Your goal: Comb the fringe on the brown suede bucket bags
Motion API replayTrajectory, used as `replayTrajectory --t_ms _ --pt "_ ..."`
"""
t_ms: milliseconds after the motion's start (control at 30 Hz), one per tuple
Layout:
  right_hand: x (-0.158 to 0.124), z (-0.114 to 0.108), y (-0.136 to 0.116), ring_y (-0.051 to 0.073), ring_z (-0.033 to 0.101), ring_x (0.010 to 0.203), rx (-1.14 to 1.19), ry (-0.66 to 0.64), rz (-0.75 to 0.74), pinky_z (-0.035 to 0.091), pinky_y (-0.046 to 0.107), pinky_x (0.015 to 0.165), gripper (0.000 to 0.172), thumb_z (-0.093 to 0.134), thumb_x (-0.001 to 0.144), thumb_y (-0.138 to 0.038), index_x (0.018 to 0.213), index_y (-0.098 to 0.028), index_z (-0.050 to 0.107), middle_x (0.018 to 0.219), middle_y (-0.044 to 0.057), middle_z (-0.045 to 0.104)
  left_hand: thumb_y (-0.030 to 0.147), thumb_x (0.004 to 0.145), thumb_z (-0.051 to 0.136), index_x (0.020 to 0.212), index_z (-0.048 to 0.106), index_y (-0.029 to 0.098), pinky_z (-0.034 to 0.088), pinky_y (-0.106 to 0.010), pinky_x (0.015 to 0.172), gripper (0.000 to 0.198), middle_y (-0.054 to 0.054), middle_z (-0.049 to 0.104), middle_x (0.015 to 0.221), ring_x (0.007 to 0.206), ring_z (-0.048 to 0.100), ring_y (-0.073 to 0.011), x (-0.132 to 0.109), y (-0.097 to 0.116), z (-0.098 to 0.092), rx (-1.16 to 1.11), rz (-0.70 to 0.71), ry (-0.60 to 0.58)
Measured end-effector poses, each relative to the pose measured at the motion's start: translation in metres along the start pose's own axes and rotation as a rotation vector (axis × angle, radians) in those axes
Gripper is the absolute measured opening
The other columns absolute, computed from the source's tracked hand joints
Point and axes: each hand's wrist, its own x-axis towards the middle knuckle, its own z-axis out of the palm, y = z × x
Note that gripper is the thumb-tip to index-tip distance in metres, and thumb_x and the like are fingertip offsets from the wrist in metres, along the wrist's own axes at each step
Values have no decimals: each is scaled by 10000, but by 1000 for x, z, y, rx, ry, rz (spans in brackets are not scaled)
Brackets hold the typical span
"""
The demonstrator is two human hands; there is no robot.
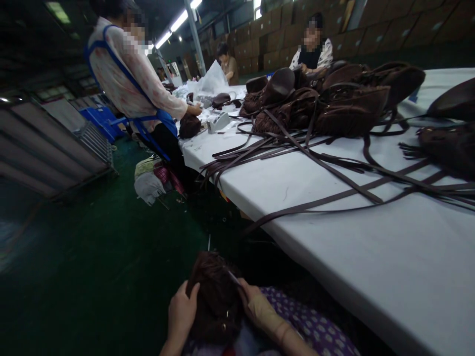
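Observation:
A dark brown fringed handbag (215,301) rests at my lap, with small metal fittings near its lower end. My left hand (182,307) grips its left side, thumb on top and fingers behind. On the other side my right hand (257,302) is closed around a thin, pale, metal-looking tool (233,278) that points at the fringe; its kind I cannot make out. The fingers of that hand are partly hidden against the bag.
A white-covered table (334,257) runs along my right, bearing a heap of brown bags (352,111) with long straps (315,202) trailing over its edge. A co-worker in a blue apron (139,84) stands ahead on the left. A slatted cart (55,143) stands farther left.

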Motion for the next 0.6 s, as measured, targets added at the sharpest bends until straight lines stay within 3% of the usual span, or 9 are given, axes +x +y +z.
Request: replayTrajectory --t_ms 133,267,367,433,500,600 --pt "-17 -44 12 227 635 902 -61 114 23 454 314 813 414 315 926 -419 982 -169 640 955 107 686 510 833 527 905 681 161 490 -343 753 388 -117 728 905 868 678 -299 14 18 -24 -197 56 -124" --pt "-51 -95 12 200 619 722 37 15 3 468 312 704 397 380 909 -473 816 -192 643 781 49 679 499 704 711 844 696 125 506 -316 655 400 -97 738 820 777 686 -284 25 35 -37 -531 60 -306" --pt "-68 -122 6 164 576 596 267 146 62 461 280 581 429 383 897 -534 841 -192 636 724 24 661 510 687 740 844 697 100 521 -325 655 441 -105 739 805 775 693 -284 27 35 -43 -679 -34 -395" --pt "-70 -132 -6 148 526 509 359 295 117 431 264 498 466 360 892 -565 885 -185 629 651 3 622 505 704 740 894 697 96 535 -345 708 453 -115 743 841 799 699 -279 24 36 -49 -750 -87 -470" --pt "-64 -131 -27 153 548 557 318 375 80 448 261 530 446 375 894 -555 911 -187 625 672 3 625 487 720 742 953 695 103 540 -366 759 452 -119 745 881 816 702 -273 18 42 -54 -810 -117 -538" --pt "-46 -109 -65 165 608 696 103 340 -95 479 259 662 367 365 931 -458 937 -196 622 803 35 678 470 734 744 980 696 105 542 -381 765 442 -124 742 895 811 702 -276 4 58 -54 -876 -116 -583"
